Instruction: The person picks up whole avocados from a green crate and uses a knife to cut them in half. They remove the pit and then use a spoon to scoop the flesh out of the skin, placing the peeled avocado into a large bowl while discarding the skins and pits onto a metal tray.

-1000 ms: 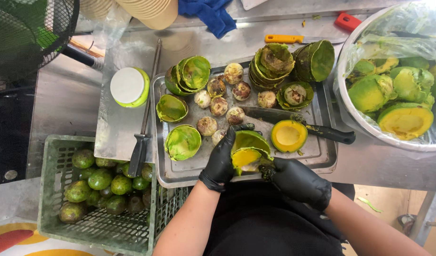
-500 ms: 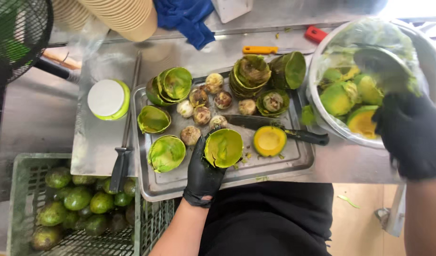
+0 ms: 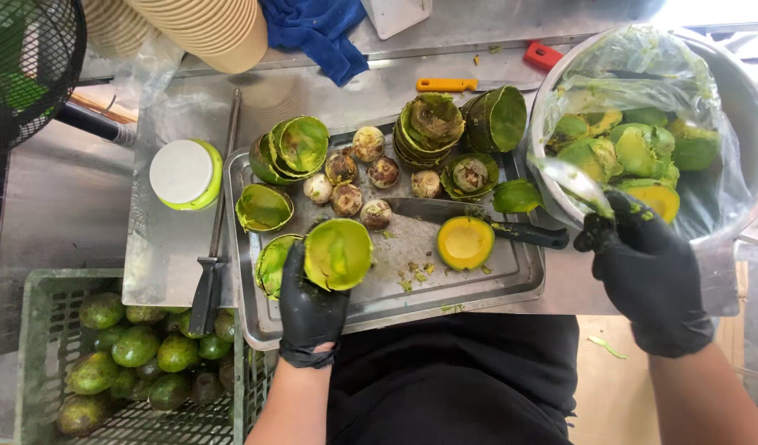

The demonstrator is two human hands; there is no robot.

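A steel bench (image 3: 91, 214) carries a metal tray (image 3: 379, 301) in the middle, a sharpening steel (image 3: 217, 222) and lidded tub (image 3: 186, 173) left, a lined bowl (image 3: 746, 107) right, and a blue cloth (image 3: 317, 29) far.

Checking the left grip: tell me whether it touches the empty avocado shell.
Touching. The head view shows the left hand with its fingers wrapped behind the empty avocado shell, holding it.

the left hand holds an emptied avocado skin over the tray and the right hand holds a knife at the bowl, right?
Not quite. The head view shows the right hand holding a spoon, not a knife; the knife lies on the tray. The left hand does hold an emptied avocado skin over the tray, beside the bowl.
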